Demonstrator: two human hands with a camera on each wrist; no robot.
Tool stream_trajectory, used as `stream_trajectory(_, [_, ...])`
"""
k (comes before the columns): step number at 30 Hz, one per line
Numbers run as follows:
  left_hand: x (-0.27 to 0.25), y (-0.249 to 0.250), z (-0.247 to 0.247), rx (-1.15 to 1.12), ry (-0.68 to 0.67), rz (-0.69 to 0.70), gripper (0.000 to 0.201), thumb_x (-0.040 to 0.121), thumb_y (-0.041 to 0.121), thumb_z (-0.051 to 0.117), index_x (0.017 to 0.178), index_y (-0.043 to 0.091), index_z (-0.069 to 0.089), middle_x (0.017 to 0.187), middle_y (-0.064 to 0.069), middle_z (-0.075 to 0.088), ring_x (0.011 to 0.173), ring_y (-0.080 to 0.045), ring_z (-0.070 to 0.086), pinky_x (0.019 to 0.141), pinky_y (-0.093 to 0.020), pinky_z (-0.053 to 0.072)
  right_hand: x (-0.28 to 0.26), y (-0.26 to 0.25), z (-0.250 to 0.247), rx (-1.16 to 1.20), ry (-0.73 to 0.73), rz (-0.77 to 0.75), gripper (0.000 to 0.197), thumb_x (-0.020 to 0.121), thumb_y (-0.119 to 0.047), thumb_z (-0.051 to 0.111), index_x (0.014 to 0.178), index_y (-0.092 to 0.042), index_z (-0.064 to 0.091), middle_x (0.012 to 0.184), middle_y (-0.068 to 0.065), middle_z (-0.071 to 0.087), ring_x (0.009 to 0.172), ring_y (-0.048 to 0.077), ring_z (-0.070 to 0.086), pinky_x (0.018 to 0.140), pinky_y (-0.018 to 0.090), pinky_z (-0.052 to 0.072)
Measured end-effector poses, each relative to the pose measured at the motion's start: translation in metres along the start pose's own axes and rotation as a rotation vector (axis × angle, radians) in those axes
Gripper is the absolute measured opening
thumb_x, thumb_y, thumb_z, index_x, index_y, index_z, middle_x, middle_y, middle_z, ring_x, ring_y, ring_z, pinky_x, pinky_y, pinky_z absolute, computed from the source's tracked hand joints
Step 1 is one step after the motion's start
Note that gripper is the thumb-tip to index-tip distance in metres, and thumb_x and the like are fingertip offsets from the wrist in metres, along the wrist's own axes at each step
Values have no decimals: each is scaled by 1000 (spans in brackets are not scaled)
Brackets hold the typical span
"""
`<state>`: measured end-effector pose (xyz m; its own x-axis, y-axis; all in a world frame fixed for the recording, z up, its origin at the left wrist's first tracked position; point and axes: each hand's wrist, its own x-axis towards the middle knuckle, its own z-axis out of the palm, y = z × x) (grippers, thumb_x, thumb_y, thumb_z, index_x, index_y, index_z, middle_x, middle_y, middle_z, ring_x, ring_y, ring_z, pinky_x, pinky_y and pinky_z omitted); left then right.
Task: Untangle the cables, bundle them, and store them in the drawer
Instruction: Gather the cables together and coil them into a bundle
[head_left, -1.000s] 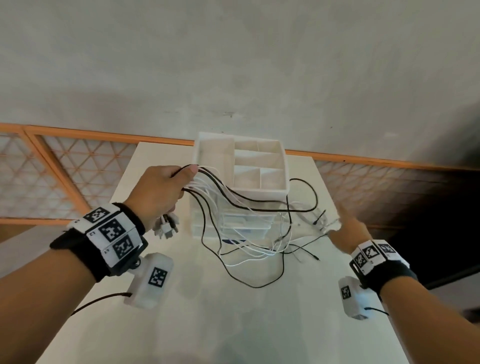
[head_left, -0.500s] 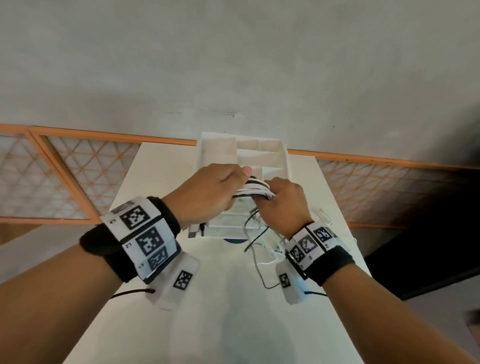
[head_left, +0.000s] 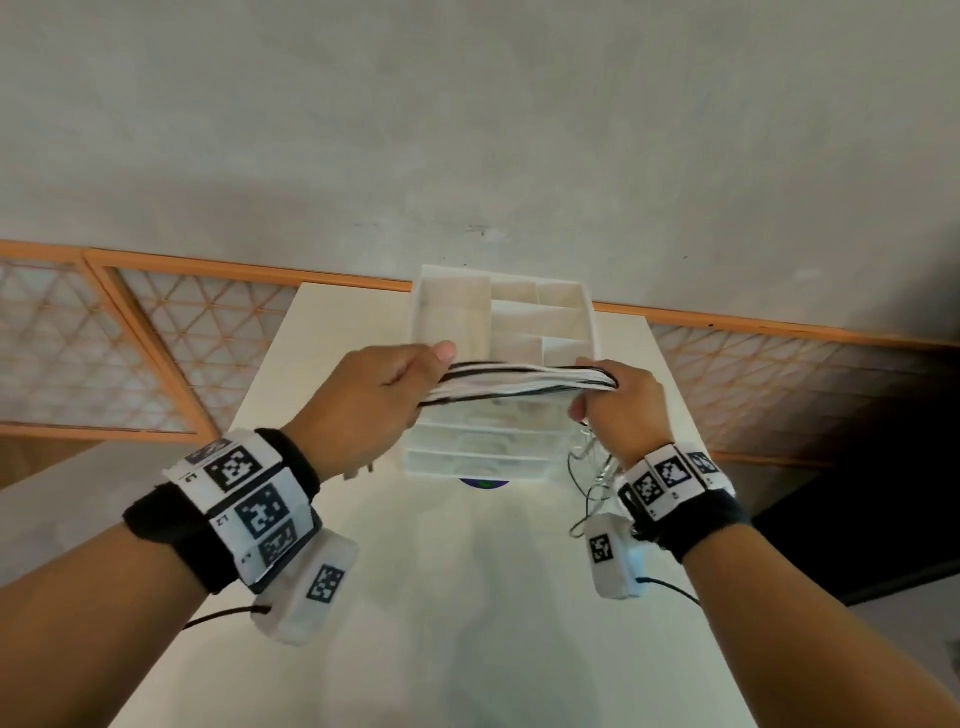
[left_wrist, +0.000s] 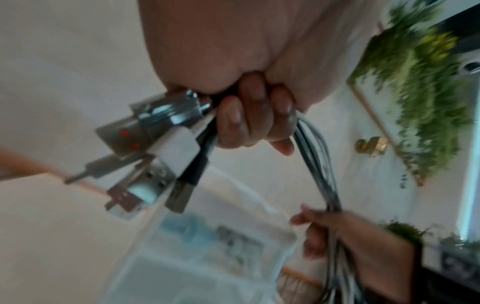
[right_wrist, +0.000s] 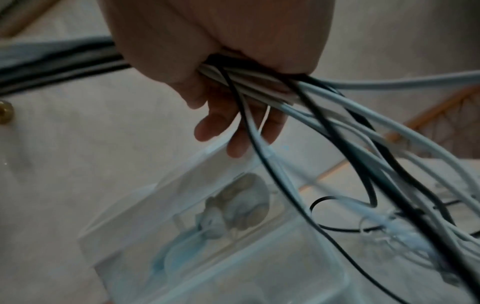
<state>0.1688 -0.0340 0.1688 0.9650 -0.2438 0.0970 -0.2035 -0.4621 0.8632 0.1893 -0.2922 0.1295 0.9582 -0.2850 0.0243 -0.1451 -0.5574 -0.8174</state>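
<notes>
A bunch of white and black cables (head_left: 519, 382) is stretched between my two hands above the white drawer unit (head_left: 493, 452). My left hand (head_left: 374, 400) grips the plug end; in the left wrist view several USB plugs (left_wrist: 166, 148) stick out below my curled fingers (left_wrist: 249, 123). My right hand (head_left: 618, 410) grips the cables (right_wrist: 259, 86) further along, and their loose tails (right_wrist: 389, 185) hang down to the table at the unit's right (head_left: 592, 483).
The drawer unit carries an open divided tray (head_left: 540, 317) on top and stands at the far end of a narrow white table (head_left: 467, 597). An orange-framed lattice rail (head_left: 130, 338) runs behind, under a grey wall.
My right hand came in from the table's right, took hold of the cables beside the left hand, and slid right along them. The loose tangle is now gathered into one stretched bunch.
</notes>
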Motion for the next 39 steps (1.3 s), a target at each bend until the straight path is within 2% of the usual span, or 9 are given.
stream_trajectory(5, [-1,-42,17,-276,8,-260,60,100,54,37,76,8,67,48,6,36,43,-12,27,43,-22,24,9,-5,-11,56,146,-130,35,83,1,55,91,-26,78,80,-12,73,72,9,67,68,25,53])
stream_trajectory(9, [0,-53,20,-347,-87,-330,57,102,50,37,80,6,67,48,3,36,43,-14,27,47,-26,26,8,-8,-15,-12,180,-171,11,90,-28,70,81,-28,76,66,-13,67,61,7,64,58,27,51])
stream_trajectory(14, [1,-48,17,-264,-377,-426,73,99,62,26,84,9,73,80,-17,75,75,-35,66,71,-36,47,-6,-30,-12,-33,-5,-346,26,89,-2,61,95,-21,78,75,-16,68,48,-8,55,43,5,36])
stream_trajectory(18, [16,17,27,-247,-475,-199,78,88,75,14,113,27,70,99,0,78,103,-13,70,103,-38,43,-16,-55,-5,-47,-111,-359,27,80,2,57,91,-20,69,71,3,71,48,7,56,45,17,40])
stream_trajectory(21, [20,51,44,-365,-411,-145,70,91,69,34,92,8,68,62,3,68,69,-18,68,75,-30,52,-17,-63,-7,38,-116,-352,23,75,-1,63,90,-18,60,64,5,70,52,16,61,47,28,45])
stream_trajectory(25, [25,62,37,-478,-140,-163,44,99,46,50,71,14,58,44,9,31,39,-12,23,41,-20,25,-10,-34,-17,62,-33,-339,24,80,-25,77,81,-17,54,62,8,60,49,20,49,49,32,41])
stream_trajectory(31, [35,63,4,-467,10,-128,44,99,38,54,63,14,51,44,4,25,38,-15,15,43,-22,14,-18,45,-19,-333,-200,-40,48,74,-59,77,74,-13,62,67,0,65,65,19,62,56,27,45])
stream_trajectory(35, [33,41,-1,-68,-16,-174,46,99,43,52,66,11,56,42,4,33,37,-18,25,43,-24,23,-11,27,-37,-2,-65,-141,23,74,-37,85,78,-22,68,65,-11,60,58,5,51,59,24,43])
stream_trajectory(39, [29,36,11,-68,-36,-208,45,99,41,52,67,9,58,39,8,34,35,-14,27,42,-22,24,-17,-19,-35,99,-119,-320,23,75,-22,86,90,-25,69,79,-15,66,67,-1,58,65,20,48])
